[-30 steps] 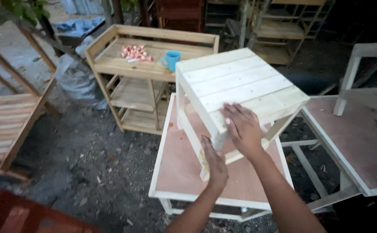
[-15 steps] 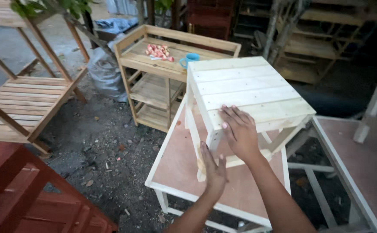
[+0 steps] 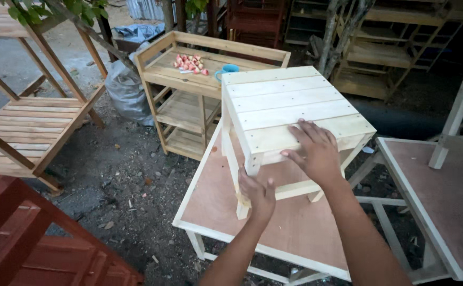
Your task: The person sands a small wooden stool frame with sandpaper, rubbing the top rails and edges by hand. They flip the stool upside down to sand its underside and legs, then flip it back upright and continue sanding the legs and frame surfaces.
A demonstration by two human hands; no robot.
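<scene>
On the brown tabletop [image 3: 295, 222] in front of you stands a small pale wooden stool [image 3: 289, 111], its slatted seat facing up. Your right hand [image 3: 313, 151] lies flat and spread on the near edge of that seat, fingers open, pressing down on the last slat. Your left hand [image 3: 257, 193] is wrapped around the stool's near front leg, low down, gripping it. Beyond the stool sits a bare wooden shelf unit [image 3: 189, 106] with a blue cup [image 3: 227, 70] and a small heap of pink fruit [image 3: 190, 63] on its top board. A slatted rack [image 3: 35, 124] stands on the dirt ground to your left
</scene>
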